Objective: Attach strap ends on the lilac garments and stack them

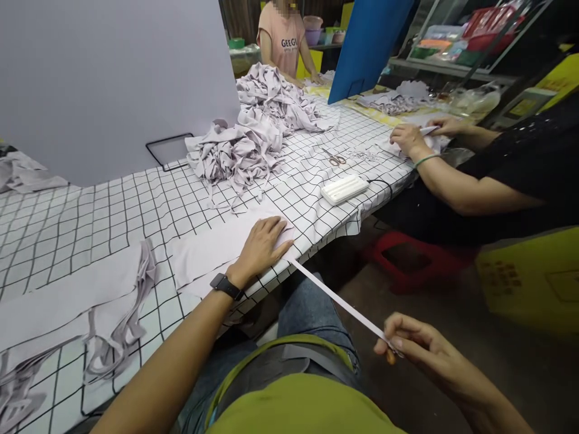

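Observation:
My left hand, with a black watch at the wrist, lies flat with its fingers stretched over a pale lilac fabric piece at the table's near edge. From under that hand a narrow fabric strap runs taut, down and to the right, past the edge. My right hand pinches the strap's far end over my lap. A small orange-brown thing shows below those fingers, too little of it to name. More lilac pieces with dangling straps lie stacked at the left.
A checked cloth covers the table. On it are a heap of lilac fabric, scissors and a white corded device. Grey and blue panels stand upright. A co-worker's hands handle fabric at right; another person works behind.

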